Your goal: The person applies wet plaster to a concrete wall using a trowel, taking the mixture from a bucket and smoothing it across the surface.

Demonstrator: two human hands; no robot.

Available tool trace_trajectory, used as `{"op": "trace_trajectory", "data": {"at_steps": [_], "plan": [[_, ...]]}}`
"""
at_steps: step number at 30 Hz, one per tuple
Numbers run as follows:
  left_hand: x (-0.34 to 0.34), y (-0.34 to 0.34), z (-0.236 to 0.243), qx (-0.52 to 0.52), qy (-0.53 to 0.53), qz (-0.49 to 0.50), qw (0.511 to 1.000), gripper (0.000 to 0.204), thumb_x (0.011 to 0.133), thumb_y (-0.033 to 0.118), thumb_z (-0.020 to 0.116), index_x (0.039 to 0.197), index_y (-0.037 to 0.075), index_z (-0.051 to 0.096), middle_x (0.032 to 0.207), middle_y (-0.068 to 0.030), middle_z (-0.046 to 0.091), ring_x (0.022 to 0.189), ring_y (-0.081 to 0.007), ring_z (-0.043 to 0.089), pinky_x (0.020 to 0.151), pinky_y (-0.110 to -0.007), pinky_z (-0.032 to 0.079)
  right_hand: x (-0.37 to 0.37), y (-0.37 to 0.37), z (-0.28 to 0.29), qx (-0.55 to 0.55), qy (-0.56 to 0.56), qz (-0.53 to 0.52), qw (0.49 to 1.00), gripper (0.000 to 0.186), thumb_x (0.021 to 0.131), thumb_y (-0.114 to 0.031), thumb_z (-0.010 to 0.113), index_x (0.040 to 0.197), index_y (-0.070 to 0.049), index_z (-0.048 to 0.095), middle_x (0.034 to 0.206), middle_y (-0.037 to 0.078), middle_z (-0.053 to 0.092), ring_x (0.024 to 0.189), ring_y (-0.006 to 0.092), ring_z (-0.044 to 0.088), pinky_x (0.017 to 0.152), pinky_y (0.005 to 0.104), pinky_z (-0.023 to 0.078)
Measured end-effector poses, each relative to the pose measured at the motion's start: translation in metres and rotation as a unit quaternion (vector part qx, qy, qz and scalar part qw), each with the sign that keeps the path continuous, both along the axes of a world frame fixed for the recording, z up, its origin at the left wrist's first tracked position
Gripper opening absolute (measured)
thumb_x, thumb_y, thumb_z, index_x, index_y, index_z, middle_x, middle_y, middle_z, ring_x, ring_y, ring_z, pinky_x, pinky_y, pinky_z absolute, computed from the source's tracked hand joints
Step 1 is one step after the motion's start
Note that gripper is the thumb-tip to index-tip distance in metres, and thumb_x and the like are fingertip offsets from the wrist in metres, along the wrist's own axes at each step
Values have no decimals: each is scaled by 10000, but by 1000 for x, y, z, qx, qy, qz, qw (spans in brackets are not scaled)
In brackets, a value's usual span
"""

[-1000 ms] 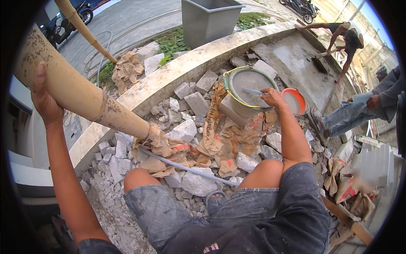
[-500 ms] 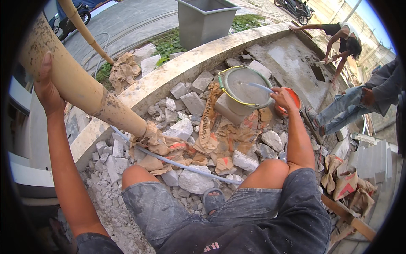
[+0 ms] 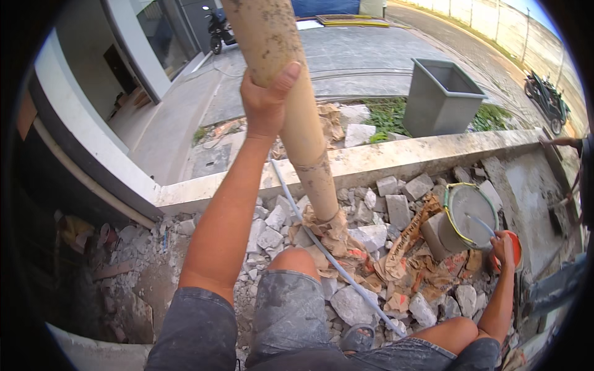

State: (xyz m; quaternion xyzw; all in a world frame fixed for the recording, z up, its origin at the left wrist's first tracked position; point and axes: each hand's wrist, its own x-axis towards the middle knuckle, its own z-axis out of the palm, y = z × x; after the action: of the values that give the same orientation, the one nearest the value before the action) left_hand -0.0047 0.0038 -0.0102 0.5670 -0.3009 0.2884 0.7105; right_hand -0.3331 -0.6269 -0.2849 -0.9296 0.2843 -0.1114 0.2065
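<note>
My left hand point(image 3: 267, 99) grips a thick, spotted bamboo pole point(image 3: 309, 148) that stands tilted, its foot among crumpled brown paper point(image 3: 331, 235) on the rubble. At the right, my right hand point(image 3: 500, 247) is closed around a pale blue hose point(image 3: 476, 222), its end over a bucket point(image 3: 464, 204) full of grey, wet-looking material with a yellow-and-green handle. An orange bucket point(image 3: 515, 246) sits just behind that hand, partly hidden. The hose also lies across the broken pieces near my knees point(image 3: 297, 263).
A low concrete wall point(image 3: 346, 159) crosses ahead; beyond it are a tall grey container point(image 3: 433, 105), weeds, two motorbikes and paving. A building opening point(image 3: 117, 74) is at left, rubble point(image 3: 124, 278) below. At the right edge two co-workers show partly point(image 3: 575, 173) beside a concrete slab.
The view has swung left: pole, left hand and buckets appear farther right, more of the building shows, and the co-workers are mostly out of frame. Both hands keep their holds.
</note>
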Motion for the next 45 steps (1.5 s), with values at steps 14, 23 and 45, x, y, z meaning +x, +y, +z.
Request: {"op": "trace_trajectory", "data": {"at_steps": [14, 23, 45], "plan": [[-7, -5, -2, -26, -1, -38, 999, 610, 791, 342, 894, 1170, -19, 582, 1044, -107, 702, 913, -165, 676, 831, -321, 561, 6, -48, -80, -63, 4, 20, 998, 305, 825, -126, 667, 1071, 40, 735, 1034, 279, 721, 1006, 402, 703, 879, 464, 542], [17, 27, -26, 33, 65, -56, 996, 447, 996, 337, 687, 1275, 2, 587, 1123, -82, 656, 963, -156, 658, 834, -309, 550, 43, 50, 10, 43, 121, -54, 990, 390, 927, -264, 644, 1263, -84, 725, 1130, 227, 739, 1099, 364, 704, 974, 441, 528], [24, 26, -23, 23, 83, -80, 993, 478, 986, 330, 700, 1300, -9, 579, 1146, -84, 648, 1004, -146, 655, 882, -304, 549, 24, 31, -9, 32, 139, -43, 989, 395, 915, -267, 651, 1254, -77, 728, 1151, 212, 739, 1091, 353, 707, 964, 422, 536]]}}
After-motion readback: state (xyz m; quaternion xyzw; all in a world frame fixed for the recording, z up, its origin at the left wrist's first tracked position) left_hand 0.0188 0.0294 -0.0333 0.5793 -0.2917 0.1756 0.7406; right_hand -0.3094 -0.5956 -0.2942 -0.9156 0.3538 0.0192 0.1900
